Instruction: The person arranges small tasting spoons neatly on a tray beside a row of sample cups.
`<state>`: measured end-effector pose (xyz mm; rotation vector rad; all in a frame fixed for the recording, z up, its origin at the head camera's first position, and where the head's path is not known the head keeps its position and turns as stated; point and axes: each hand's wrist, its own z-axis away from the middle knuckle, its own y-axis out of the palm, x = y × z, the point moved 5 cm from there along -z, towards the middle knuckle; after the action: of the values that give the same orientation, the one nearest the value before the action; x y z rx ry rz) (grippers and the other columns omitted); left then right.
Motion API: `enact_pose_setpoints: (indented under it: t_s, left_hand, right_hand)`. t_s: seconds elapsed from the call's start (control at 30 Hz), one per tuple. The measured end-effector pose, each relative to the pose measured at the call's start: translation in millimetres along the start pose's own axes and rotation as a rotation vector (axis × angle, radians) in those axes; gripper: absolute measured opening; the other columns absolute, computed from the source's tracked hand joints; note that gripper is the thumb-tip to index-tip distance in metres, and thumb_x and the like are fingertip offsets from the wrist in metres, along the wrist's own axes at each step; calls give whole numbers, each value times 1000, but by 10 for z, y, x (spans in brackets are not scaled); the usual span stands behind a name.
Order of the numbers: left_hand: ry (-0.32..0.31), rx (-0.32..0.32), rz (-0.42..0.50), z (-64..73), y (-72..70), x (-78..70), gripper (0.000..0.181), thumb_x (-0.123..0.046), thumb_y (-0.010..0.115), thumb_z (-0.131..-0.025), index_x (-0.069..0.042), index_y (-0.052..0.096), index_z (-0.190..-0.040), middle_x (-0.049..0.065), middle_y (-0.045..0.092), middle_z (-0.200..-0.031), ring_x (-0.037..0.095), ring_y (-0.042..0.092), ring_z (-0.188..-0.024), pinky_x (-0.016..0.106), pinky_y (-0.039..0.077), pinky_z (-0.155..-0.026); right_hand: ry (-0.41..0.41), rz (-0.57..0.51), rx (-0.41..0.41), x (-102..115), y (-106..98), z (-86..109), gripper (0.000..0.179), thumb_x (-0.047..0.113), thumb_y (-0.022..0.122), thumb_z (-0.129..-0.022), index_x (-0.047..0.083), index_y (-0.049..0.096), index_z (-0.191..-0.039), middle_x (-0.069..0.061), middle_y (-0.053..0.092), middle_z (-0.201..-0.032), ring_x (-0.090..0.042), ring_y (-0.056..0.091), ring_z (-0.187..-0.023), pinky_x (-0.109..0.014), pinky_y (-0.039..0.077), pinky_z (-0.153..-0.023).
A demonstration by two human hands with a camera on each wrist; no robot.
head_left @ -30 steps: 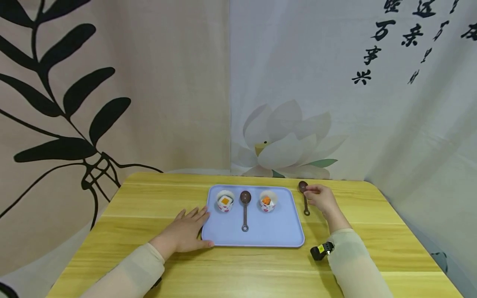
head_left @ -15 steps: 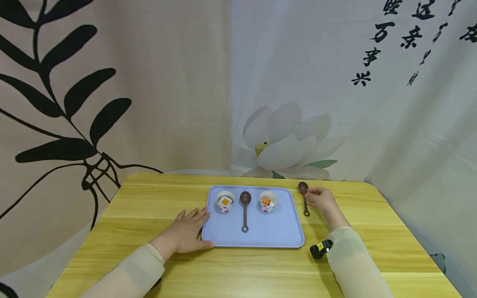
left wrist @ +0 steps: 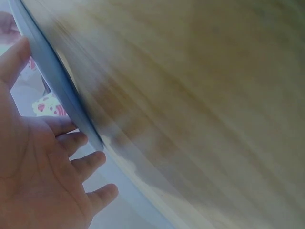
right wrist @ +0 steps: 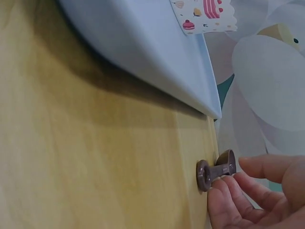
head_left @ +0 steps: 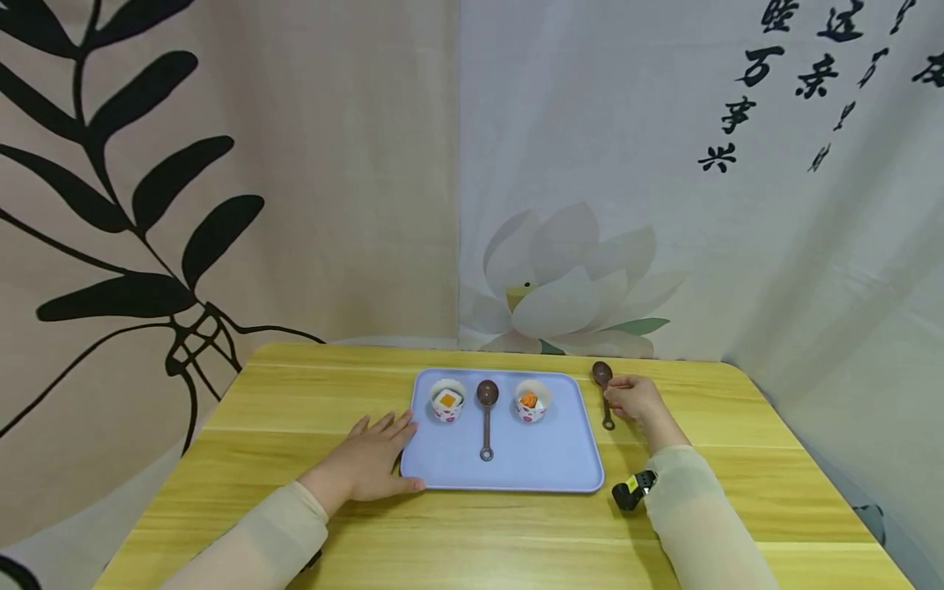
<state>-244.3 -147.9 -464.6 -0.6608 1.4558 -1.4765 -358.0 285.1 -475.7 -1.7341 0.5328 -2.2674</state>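
My left hand [head_left: 372, 463] lies with spread fingers along the left edge of a pale blue tray [head_left: 442, 459], touching its rim. In the left wrist view the palm and fingertips [left wrist: 90, 164] show beside the tray edge. Right of the tray, a brown spoon [head_left: 601, 374] lies on the table, bowl toward the back. My right hand [head_left: 640, 399] has its thumb and curled fingers at the spoon's handle; in the right wrist view they close in around the handle near the spoon bowl [right wrist: 228, 161]. A second brown spoon [head_left: 487, 418] lies in the middle of the tray.
Two patterned paper cups stand on the tray: the left cup [head_left: 447, 408] holds a white and orange piece, the right cup [head_left: 532, 410] an orange piece. The wooden table [head_left: 472, 541] ends at a printed curtain [head_left: 369, 205] behind.
My right fingers have slid slightly from the spoon's bowl toward its handle. The spoon has kept its place beside the tray. My left hand has not moved on the tray.
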Motion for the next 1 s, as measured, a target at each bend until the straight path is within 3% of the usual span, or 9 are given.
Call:
enact_pose_setpoints:
  t_s: [0.37, 1.0]
  left_hand:
    - [1, -7, -3, 5, -4, 0, 100, -72, 59, -86, -3, 37, -154, 11, 26, -163, 39, 24, -149, 63, 15, -117]
    - [-1, 0, -9, -5, 10, 6, 100, -72, 59, -86, -4, 37, -155, 11, 26, -164, 39, 23, -149, 63, 14, -118]
  right_hand:
    - [27, 6, -19, -30, 26, -61, 37, -2, 61, -95, -14, 52, -129, -10, 61, -94, -10, 57, -70, -22, 54, -62]
    - [-12, 111, -33, -2, 122, -55, 37, -10, 66, -86, -12, 58, -123, -22, 63, -103, -18, 59, -76, -24, 51, -61]
